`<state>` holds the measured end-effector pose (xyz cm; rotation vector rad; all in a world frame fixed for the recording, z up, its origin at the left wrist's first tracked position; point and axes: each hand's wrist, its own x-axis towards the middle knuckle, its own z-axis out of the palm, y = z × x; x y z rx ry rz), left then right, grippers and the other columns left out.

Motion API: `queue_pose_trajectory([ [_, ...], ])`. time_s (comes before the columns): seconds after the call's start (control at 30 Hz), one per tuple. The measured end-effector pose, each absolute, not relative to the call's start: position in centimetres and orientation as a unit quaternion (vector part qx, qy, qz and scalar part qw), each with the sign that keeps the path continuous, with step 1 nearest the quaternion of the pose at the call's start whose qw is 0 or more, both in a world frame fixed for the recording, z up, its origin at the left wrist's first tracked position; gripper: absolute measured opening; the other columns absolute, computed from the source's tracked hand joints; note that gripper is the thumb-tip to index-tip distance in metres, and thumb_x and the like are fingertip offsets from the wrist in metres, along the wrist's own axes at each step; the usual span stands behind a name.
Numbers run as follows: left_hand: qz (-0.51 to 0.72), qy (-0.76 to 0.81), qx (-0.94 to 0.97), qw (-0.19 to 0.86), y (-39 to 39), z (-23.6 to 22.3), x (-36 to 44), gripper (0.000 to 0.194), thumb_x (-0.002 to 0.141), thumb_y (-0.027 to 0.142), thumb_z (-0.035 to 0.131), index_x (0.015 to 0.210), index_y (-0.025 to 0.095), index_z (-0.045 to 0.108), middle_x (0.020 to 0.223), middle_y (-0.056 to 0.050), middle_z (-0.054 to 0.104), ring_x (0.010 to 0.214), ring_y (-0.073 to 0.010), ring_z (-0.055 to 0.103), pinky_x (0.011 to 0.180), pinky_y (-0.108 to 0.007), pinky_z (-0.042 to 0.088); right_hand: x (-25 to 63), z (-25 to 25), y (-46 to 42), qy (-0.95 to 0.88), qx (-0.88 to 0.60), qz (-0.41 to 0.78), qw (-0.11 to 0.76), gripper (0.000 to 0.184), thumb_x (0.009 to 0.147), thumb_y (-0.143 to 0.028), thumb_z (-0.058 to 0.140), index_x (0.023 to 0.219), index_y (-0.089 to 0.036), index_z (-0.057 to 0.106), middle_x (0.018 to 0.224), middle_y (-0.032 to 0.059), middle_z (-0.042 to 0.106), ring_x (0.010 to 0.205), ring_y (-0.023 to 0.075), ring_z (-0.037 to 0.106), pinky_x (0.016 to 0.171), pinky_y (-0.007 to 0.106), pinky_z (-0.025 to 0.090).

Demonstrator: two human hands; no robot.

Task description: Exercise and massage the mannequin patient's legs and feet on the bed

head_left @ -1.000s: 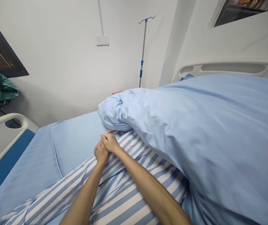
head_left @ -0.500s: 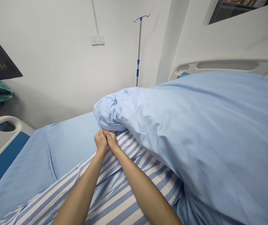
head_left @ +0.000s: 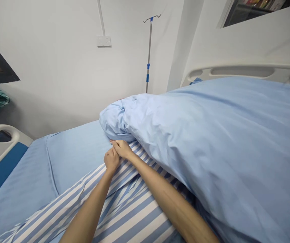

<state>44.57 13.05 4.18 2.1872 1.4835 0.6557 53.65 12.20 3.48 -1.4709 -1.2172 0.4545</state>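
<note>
Right hand (head_left: pixel 121 149) has moved ahead of the left hand (head_left: pixel 111 160), both half-curled where the blue duvet (head_left: pixel 185 152) meets striped fabric (head_left: pixel 132 206); whether either grip holds cloth, I cannot tell.

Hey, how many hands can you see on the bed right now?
2: the left hand and the right hand, touching each other on the striped fabric beside the blue duvet. More could be hidden beneath it.

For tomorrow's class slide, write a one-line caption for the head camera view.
Head-camera view: left hand and right hand meet on a blue-striped hospital gown beside a light-blue duvet.
</note>
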Motion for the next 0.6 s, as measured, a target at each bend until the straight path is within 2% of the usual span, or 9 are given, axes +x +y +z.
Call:
queue_pose_trajectory([
  [0.17,0.256,0.496,0.802,0.210,13.3,3.5,44.5,0.037,0.089,0.029,0.029,0.082,0.019,0.063,0.090,-0.011,0.068,0.083,-0.0204,0.059,0.071,-0.029,0.038,54.4,2.9,11.3,-0.517,-0.622,0.171,0.562,0.038,0.089,-0.039,0.042,0.063,-0.019,0.061,0.064,0.0036,0.064,0.076,0.0183,0.058,0.069,0.026,0.042],
  [0.27,0.312,0.496,0.757,0.290,14.5,3.9,45.2,0.038,0.086,0.034,0.033,0.065,0.018,0.060,0.064,-0.006,0.063,0.062,-0.0167,0.054,0.059,-0.026,0.036,54.7,2.6,11.4,-0.504,-0.603,0.192,0.587,0.039,0.088,-0.043,0.041,0.063,-0.018,0.059,0.057,0.0014,0.059,0.070,0.0171,0.056,0.066,0.025,0.041],
  [0.37,0.381,0.508,0.696,0.336,15.7,5.0,47.0,0.044,0.086,0.037,0.029,0.060,0.016,0.059,0.049,-0.002,0.054,0.052,-0.0145,0.049,0.052,-0.025,0.034,55.3,2.5,11.7,-0.470,-0.566,0.241,0.633,0.041,0.086,-0.047,0.039,0.062,-0.019,0.054,0.048,-0.0030,0.047,0.054,0.0137,0.048,0.056,0.024,0.038],
  [0.47,0.395,0.521,0.693,0.303,15.5,5.3,48.9,0.047,0.088,0.034,0.024,0.071,0.015,0.063,0.057,-0.005,0.060,0.058,-0.0152,0.054,0.057,-0.025,0.037,55.8,2.3,12.0,-0.432,-0.529,0.273,0.677,0.040,0.084,-0.047,0.039,0.056,-0.021,0.046,0.045,-0.0054,0.038,0.045,0.0113,0.038,0.049,0.024,0.034],
  [0.53,0.362,0.532,0.720,0.260,14.7,4.8,49.5,0.045,0.090,0.031,0.024,0.080,0.015,0.065,0.070,-0.008,0.066,0.068,-0.0169,0.058,0.063,-0.026,0.039,55.8,2.4,12.0,-0.414,-0.524,0.261,0.697,0.039,0.084,-0.047,0.040,0.055,-0.021,0.044,0.046,-0.0039,0.042,0.047,0.0119,0.039,0.051,0.025,0.035],
  [0.6,0.321,0.528,0.756,0.217,13.9,4.0,49.8,0.036,0.089,0.029,0.031,0.092,0.015,0.065,0.086,-0.012,0.067,0.083,-0.0192,0.060,0.072,-0.027,0.041,55.7,2.8,11.6,-0.412,-0.541,0.230,0.697,0.038,0.086,-0.045,0.038,0.059,-0.020,0.049,0.053,-0.0004,0.051,0.055,0.0140,0.046,0.057,0.026,0.039],
])
